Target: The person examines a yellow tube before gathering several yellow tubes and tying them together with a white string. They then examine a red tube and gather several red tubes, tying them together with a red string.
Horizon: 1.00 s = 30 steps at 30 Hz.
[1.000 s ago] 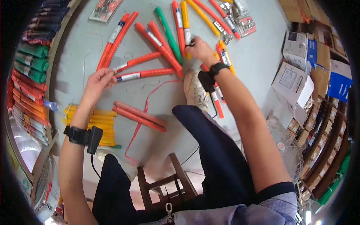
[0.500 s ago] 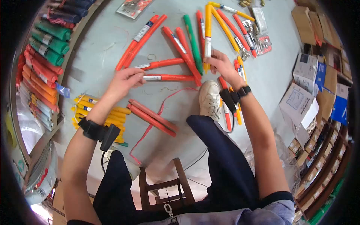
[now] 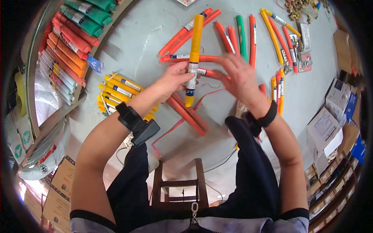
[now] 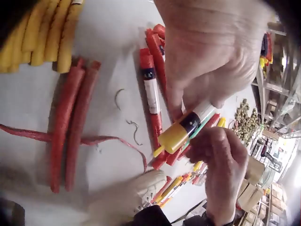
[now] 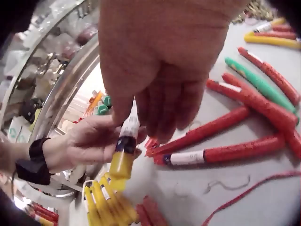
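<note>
My left hand [image 3: 176, 79] holds a slim yellow roll [image 3: 195, 44] around its white and dark blue label, fingers behind it and thumb in front. In the head view the roll stands nearly upright, lifted over the table. Its lower yellow end [image 4: 172, 140] hangs below the left hand in the left wrist view. To the right of the roll is my right hand [image 3: 246, 83], blurred, with loosely bent fingers and nothing in its grip. Beneath the hands lie red rolls [image 3: 208, 72] with white labels.
A tied bundle of yellow rolls [image 3: 122, 88] lies at left, beside two red rolls [image 3: 188, 113] and a red strip [image 3: 169, 136]. A green roll [image 3: 241, 37] and more red ones lie farther back. Metal fittings [image 3: 299, 9] are at the back right. Cartons [image 3: 326, 122] stand at right.
The right hand has brought the yellow roll from the far side to the left hand and let go of it. The left hand has left the red roll. The head view has shifted left.
</note>
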Each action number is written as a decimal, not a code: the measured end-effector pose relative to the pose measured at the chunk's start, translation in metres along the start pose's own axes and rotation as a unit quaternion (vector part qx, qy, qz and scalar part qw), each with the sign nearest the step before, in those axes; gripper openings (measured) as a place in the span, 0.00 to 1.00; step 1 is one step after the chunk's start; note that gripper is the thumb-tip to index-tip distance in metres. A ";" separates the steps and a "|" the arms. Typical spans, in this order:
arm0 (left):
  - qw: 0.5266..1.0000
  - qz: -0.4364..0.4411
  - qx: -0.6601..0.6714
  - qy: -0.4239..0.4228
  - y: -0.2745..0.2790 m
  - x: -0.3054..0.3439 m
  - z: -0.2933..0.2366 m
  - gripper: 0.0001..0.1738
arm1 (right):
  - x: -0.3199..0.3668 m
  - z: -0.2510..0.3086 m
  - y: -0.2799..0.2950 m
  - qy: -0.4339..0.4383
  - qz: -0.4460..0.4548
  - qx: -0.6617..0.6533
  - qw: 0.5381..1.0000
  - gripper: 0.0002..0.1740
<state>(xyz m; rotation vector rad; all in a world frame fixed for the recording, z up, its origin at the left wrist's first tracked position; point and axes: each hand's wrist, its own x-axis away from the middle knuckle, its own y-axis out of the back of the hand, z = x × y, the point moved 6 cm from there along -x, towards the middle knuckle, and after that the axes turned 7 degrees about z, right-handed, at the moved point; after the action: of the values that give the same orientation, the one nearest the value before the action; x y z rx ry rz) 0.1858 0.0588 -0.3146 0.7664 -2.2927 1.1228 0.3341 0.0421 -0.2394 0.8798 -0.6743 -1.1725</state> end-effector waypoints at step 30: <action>0.987 -0.107 0.035 -0.114 0.076 0.008 -0.045 0.17 | 0.044 -0.004 -0.087 -0.255 0.319 -0.557 0.723 0.16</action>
<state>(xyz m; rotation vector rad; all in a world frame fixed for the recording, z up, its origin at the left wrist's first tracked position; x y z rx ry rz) 0.1373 0.1323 -0.3262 1.1929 -2.2919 1.0688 0.3066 -0.0113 -0.3158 -0.7077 -0.4870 -0.9132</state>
